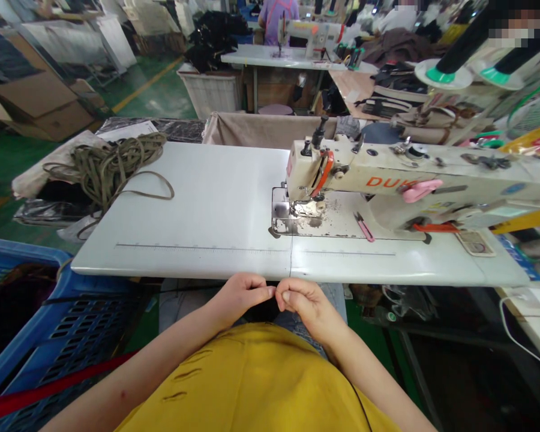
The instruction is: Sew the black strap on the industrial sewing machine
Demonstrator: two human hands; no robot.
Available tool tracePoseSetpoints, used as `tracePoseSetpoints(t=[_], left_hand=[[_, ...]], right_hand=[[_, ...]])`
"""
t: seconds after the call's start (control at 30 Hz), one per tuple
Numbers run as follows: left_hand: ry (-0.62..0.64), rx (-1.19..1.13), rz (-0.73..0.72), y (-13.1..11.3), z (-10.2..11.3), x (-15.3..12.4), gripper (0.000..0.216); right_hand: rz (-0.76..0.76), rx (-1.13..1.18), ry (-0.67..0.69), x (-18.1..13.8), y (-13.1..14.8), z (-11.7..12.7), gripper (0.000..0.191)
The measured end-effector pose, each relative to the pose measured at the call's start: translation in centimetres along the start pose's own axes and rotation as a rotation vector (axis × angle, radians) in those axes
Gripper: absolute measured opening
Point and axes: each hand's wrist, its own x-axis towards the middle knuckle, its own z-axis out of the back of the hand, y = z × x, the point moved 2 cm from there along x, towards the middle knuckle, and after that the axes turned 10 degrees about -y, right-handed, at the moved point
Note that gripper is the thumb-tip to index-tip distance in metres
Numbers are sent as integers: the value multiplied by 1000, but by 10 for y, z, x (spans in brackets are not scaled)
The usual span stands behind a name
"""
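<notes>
My left hand (246,295) and my right hand (306,303) meet fingertip to fingertip at the front edge of the sewing table (207,180), above my lap. Both are closed, thumbs pressed to curled fingers; whatever they pinch, if anything, is hidden. Something dark shows just beneath and behind the fingers, too little of it to name. A thin thread (291,258) runs from the needle area over the table edge towards my hands. The sewing machine (342,171) stands on the right half of the table, its lamp lighting the needle plate (282,210). Pink-handled thread snips (364,228) lie on its bed.
A heap of olive strap (117,159) lies at the table's left end, one loop reaching onto the top. A blue plastic crate (72,336) stands at my left. Behind the table is a cloth-lined bin (261,127). Farther back, a person (281,15) is near another machine.
</notes>
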Motion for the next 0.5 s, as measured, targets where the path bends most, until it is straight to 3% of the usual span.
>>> tracePoseSetpoints(t=[0.13,0.23,0.3,0.37,0.43,0.5], left_hand=[[-33,-52,-9,-4,-9,-5,51],[-82,-105,-3,-5,1,-7,51],[-226,-158,-1,-3,26,-7,50],[-402,-188,-25,0,61,-10,49],[-588,-201,-81,1,93,-15,51],[-496,-143,-109,-4,102,-18,48]], right_hand=[[51,-113,20,-5,8,0,22],[91,-216,-7,-8,10,12,24],[117,-249,-160,-14,11,41,25],[145,-242,-360,-28,15,85,29],[132,-249,-462,-45,21,128,31],[-101,-405,-240,-58,23,150,29]])
